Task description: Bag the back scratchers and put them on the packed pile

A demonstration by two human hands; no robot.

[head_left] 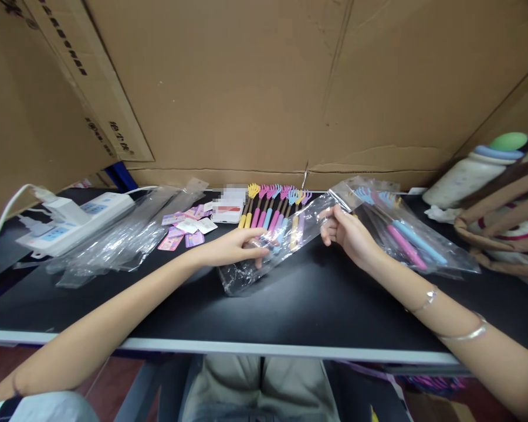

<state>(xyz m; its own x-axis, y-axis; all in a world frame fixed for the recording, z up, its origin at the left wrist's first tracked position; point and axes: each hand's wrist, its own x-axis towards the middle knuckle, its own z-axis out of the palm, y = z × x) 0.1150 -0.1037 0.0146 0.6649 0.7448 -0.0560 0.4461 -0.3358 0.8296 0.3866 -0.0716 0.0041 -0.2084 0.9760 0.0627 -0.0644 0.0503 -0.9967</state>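
Over the middle of the table, a clear plastic bag (246, 280) stretches slantwise between my hands. My left hand (233, 246) grips its lower left part between thumb and fingers. Near the bag's upper right end, my right hand (349, 234) is closed on the plastic, fingertips curled. The bag looks flat, and the coloured handles seen through it lie behind. Those belong to a row of back scratchers (261, 217) with yellow, pink, blue and purple claw heads. Right of my right hand lie bagged back scratchers (407, 246), with pink and blue handles showing through the plastic.
On the left are a white power strip (88, 220) with plugs and a pile of clear bags (123, 234). Small printed cards (189, 225) lie beside a white box (229, 212). A bottle (470, 176) and brown bag handles (493, 223) stand right. Cardboard (246, 88) walls the back.
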